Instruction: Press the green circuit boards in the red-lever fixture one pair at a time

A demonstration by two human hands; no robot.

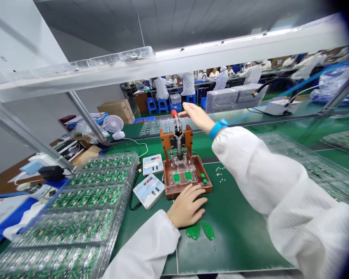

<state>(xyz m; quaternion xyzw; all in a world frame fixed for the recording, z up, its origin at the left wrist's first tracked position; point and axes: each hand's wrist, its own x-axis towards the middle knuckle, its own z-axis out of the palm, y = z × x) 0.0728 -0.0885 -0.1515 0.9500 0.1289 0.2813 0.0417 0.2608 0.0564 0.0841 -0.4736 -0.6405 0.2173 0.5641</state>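
My right hand [198, 117] is raised at the red-tipped lever [174, 113] of a toggle-clamp test fixture [178, 155]. Its fingers are stretched out, with the thumb side close to the red tip; whether they touch is unclear. My left hand [187, 205] lies with spread fingers at the fixture's front edge, holding nothing. Two green boards [177, 178] sit under the fixture's clear plate. Just below my left hand, two loose green circuit boards [193, 230] lie on the green mat [235, 240]. Green push buttons [203, 176] are on the fixture's right side.
Two white meter boxes [149, 190] with red digits stand left of the fixture. Clear trays of circuit boards [100, 193] fill the left side; more trays [317, 166] lie right. Small white pieces [220, 174] dot the mat. A fan [114, 126] stands behind; people work far back.
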